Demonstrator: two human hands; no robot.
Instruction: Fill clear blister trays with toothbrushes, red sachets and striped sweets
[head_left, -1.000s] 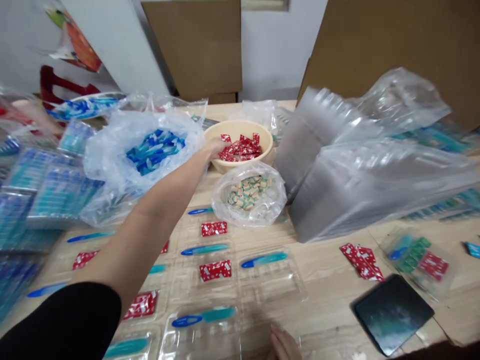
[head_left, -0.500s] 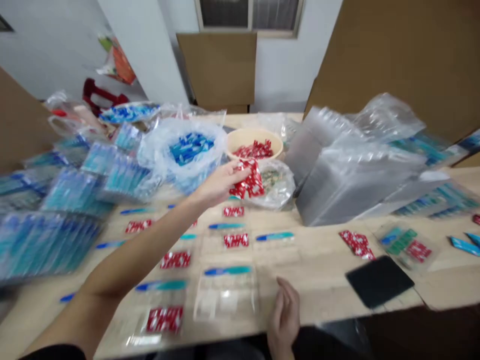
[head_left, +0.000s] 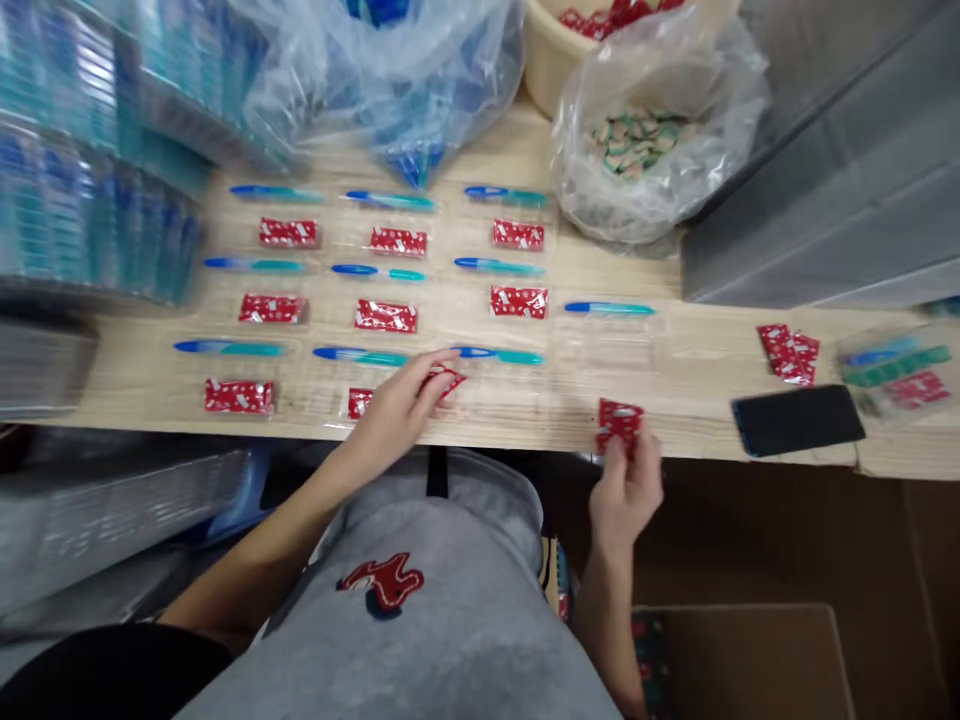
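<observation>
Low over the table's front, my left hand (head_left: 397, 405) pinches a small red-and-white patterned packet (head_left: 448, 381), partly covered by the fingers. My right hand (head_left: 628, 492) is at the table edge, closed on another red packet (head_left: 619, 418). Clear trays lie in rows on the table; most hold a blue-and-teal pen (head_left: 255, 348) and a red packet (head_left: 239, 396). The tray beside my left hand has a pen (head_left: 496, 356) along its top. Farther right, a clear tray (head_left: 607, 350) has only a pen (head_left: 610, 309) at its upper edge.
At the back are a plastic bag of blue pieces (head_left: 450, 60), a cream tub (head_left: 551, 60) of red packets and a clear bag (head_left: 600, 205) of small green-and-tan pieces. Filled packs (head_left: 67, 220) are stacked left, grey stacks (head_left: 810, 200) right. A black phone (head_left: 799, 420) lies front right.
The view has tilted down. My left hand has come from near the tub to the front trays with red packets. My right hand, empty before, now holds a red packet.
</observation>
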